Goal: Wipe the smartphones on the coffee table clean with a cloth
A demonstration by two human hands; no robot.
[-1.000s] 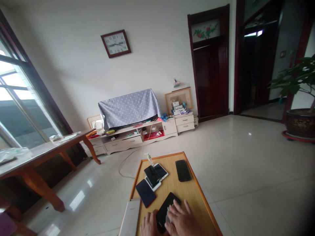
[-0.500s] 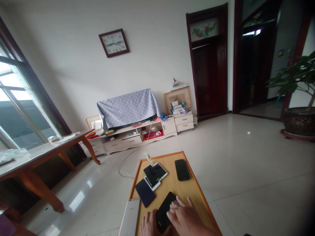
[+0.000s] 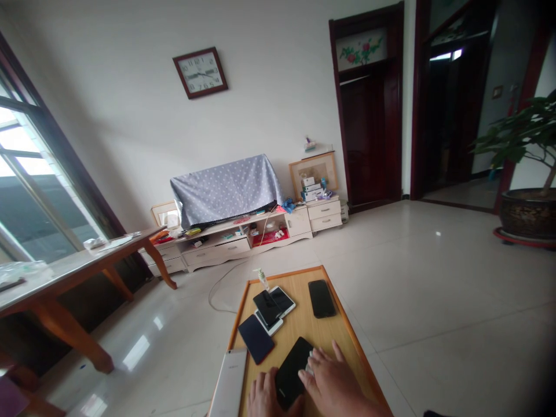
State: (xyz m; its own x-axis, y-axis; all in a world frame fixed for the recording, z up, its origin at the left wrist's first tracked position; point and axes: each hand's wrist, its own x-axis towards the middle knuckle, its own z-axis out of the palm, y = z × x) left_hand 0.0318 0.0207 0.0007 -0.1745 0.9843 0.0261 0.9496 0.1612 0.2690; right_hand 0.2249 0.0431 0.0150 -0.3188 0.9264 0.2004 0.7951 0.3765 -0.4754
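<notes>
Nearest me, the left hand (image 3: 263, 398) is at 8 o'clock of the black tablet (image 3: 289, 382), grip partly closed, fingers on one edge and thumb round the near end; the right hand (image 3: 333, 377) is at 3 o'clock, grip mostly closed over a pale wad (image 3: 309, 365) at the tablet's edge, little finger sticking out; tablet's flat on the near part of the table (image 3: 336, 341)

I'd guess it's light and stiff, glossy enough to skid, with glass that won't like a knock; best held by both long edges, palms off the face; the wad looks soft and squashable

Fingers hide most of the wad, so can't tell what it is; the tablet's near end is covered too; the white device (image 3: 230, 379) at 9 o'clock gets cut off by the frame; further out, the stacked devices (image 3: 266, 307) at 11 o'clock overlap, so the lower ones are partly hidden, and the pump bottle (image 3: 263, 279) beyond is too small to read
</notes>
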